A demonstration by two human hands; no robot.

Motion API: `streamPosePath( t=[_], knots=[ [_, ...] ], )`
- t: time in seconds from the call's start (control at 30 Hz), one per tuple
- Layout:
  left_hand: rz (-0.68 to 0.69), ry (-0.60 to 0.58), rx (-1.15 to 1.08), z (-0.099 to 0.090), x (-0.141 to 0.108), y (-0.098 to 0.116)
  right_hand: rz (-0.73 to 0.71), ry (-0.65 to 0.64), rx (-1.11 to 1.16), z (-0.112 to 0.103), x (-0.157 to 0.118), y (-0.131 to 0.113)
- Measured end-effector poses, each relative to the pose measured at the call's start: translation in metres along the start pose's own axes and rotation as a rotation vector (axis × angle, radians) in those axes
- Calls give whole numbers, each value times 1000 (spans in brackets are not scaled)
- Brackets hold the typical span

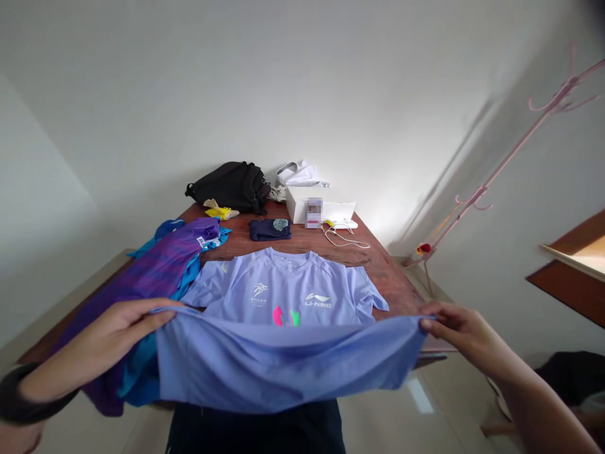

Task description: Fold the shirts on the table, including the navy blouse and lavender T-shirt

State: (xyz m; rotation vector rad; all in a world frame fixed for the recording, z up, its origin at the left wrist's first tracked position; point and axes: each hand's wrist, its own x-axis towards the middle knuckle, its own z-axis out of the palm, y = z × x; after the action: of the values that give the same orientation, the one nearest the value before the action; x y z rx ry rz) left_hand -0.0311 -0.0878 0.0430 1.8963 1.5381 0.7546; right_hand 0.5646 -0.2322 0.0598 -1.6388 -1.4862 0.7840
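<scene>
A light purple-blue T-shirt (288,284) lies front side up on the dark red wooden table, its collar toward the wall. Its lower part is lifted off the near edge and hangs in a fold. My left hand (137,321) pinches the hem at the left corner, thumb and fingers together. At the right corner my right hand (451,325) pinches the same hem. Between the two hands the cloth sags slightly and covers the bottom of the shirt's printed front. Purple and blue clothes (155,261) are piled on the table's left side, partly behind my left forearm.
Toward the wall on the table (239,236) are a black backpack (229,186), a yellow item (220,212), a folded navy cloth (265,230), a white box (297,205), a card with a cord (314,213) and white cloth (300,173). A pink coat rack (510,151) leans at right.
</scene>
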Motion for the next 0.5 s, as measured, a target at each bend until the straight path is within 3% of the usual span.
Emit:
streamPosePath(
  t=[0.13, 0.2, 0.3, 0.37, 0.5],
  knots=[
    [-87, -112, -422, 38, 71, 17, -29, 113, 52, 18, 71, 14],
    [-124, -85, -618, 54, 110, 19, -37, 182, 123, 28, 108, 25],
    [-106, 20, -646, 75, 167, 12, 11, 253, 226, 46, 161, 44],
    [-110, 47, -607, 87, 198, 2, 28, 259, 154, 58, 190, 58],
    [-127, 23, -480, 105, 230, -24, 27, 279, -90, 77, 230, 87]
  ],
)
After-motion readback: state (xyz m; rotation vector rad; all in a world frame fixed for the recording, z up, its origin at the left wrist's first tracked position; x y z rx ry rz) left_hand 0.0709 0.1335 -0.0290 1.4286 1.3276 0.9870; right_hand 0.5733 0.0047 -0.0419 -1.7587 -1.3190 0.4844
